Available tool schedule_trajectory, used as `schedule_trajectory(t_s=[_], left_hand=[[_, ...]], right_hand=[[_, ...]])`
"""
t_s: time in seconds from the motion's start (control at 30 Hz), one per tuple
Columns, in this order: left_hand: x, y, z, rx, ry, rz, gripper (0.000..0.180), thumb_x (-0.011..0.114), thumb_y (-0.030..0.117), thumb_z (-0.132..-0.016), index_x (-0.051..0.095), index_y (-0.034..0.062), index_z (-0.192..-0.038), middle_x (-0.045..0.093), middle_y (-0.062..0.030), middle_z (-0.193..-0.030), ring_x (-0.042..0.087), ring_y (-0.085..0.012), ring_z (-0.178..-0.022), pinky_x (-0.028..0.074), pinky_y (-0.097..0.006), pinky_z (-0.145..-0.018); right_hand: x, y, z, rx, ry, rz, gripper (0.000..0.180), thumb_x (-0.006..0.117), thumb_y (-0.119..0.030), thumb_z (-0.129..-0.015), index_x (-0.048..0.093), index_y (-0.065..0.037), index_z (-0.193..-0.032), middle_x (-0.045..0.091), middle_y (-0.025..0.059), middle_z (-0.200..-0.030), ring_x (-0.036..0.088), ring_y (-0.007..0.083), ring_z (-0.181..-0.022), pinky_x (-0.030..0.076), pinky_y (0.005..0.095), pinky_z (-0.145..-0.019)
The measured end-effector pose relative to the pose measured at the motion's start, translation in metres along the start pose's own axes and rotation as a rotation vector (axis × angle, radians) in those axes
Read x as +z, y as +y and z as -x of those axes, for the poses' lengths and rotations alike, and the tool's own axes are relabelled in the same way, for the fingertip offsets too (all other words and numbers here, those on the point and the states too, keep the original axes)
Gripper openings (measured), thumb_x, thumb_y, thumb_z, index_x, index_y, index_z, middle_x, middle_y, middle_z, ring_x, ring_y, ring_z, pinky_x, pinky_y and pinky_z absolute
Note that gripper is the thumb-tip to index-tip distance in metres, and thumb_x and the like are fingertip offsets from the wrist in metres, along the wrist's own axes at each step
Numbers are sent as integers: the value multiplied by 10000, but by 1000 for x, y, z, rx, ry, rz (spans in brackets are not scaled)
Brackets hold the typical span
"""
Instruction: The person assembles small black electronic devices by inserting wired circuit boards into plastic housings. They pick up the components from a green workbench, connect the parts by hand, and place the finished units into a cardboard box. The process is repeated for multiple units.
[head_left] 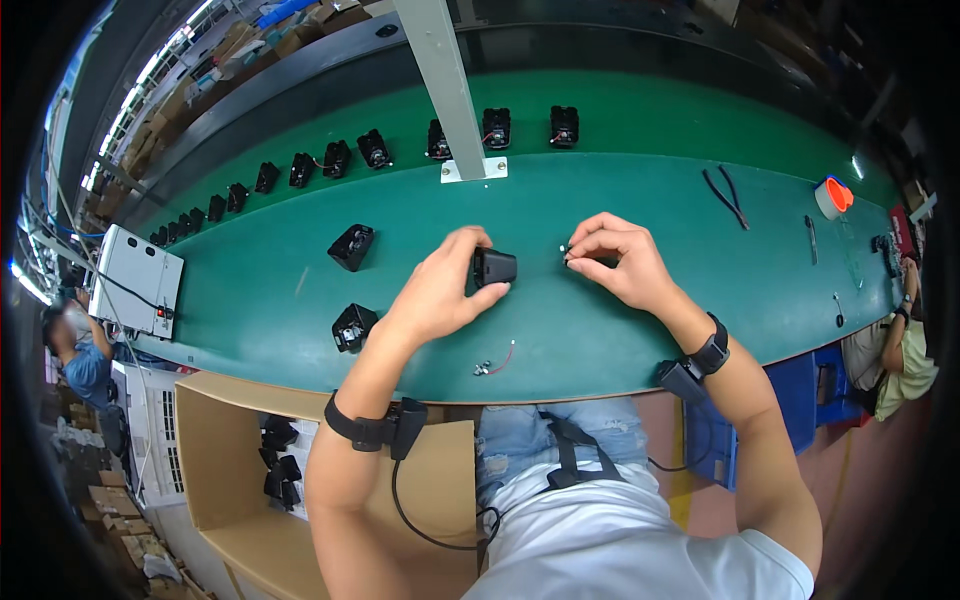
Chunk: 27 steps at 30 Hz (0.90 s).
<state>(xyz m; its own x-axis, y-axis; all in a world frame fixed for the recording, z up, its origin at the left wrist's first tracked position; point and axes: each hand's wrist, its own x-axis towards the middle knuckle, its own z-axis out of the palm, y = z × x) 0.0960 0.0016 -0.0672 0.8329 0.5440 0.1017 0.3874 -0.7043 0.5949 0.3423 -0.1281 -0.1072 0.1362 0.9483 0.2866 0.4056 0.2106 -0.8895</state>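
My left hand is closed round a black plastic housing, gripping it by its sides just above the green table. To the right of it, my right hand pinches a tiny part with a white spot between thumb and fingertips; its kind is too small to make out. The two hands are apart. Below the housing lie a few small metal pieces with a thin red wire. Left of my left hand stand two more black housings, one farther away and one nearer.
Several black housings line the far green strip. A pale metal post rises at centre back. Pliers and an orange-and-white tape roll lie right. Left are a white machine and an open cardboard box. People work at both sides.
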Motion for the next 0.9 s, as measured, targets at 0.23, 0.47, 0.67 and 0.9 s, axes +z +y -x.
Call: schedule_trajectory(t_s=[0.23, 0.47, 0.67, 0.9], left_hand=[[24, 0, -7, 34, -62, -308, 671, 811, 329, -759, 520, 72, -1307, 633, -163, -1129, 617, -367, -1045, 521, -431, -913], [19, 26, -3, -204, -123, -252, 880, 868, 356, -677, 466, 96, -1415, 618, -179, -1103, 661, -373, -975, 541, -469, -858], [2, 14, -2, -87, -400, 55, 947, 866, 153, -659, 409, 207, -1487, 511, -151, -1214, 646, -378, -913, 542, -455, -863], [30, 4, -8, 314, -14, -129, 785, 815, 153, -693, 464, 77, -1392, 482, -149, -1288, 576, -366, -1096, 504, -418, -941]], right_hand=[[3, 1, 4, 53, 7, -37, 79, 703, 9, -852, 721, 21, -928, 708, 92, -975, 703, 170, -886, 592, 292, -788], [7, -1, 5, 53, 57, -236, 78, 697, 0, -859, 680, 10, -935, 726, 82, -929, 692, 139, -887, 566, 270, -790], [14, -8, 8, -67, 43, -169, 84, 724, -41, -856, 689, -20, -929, 731, 57, -928, 687, 138, -862, 538, 270, -737], [16, -9, 12, -121, 19, -97, 97, 736, -32, -831, 695, -23, -919, 739, 71, -931, 688, 161, -844, 527, 285, -726]])
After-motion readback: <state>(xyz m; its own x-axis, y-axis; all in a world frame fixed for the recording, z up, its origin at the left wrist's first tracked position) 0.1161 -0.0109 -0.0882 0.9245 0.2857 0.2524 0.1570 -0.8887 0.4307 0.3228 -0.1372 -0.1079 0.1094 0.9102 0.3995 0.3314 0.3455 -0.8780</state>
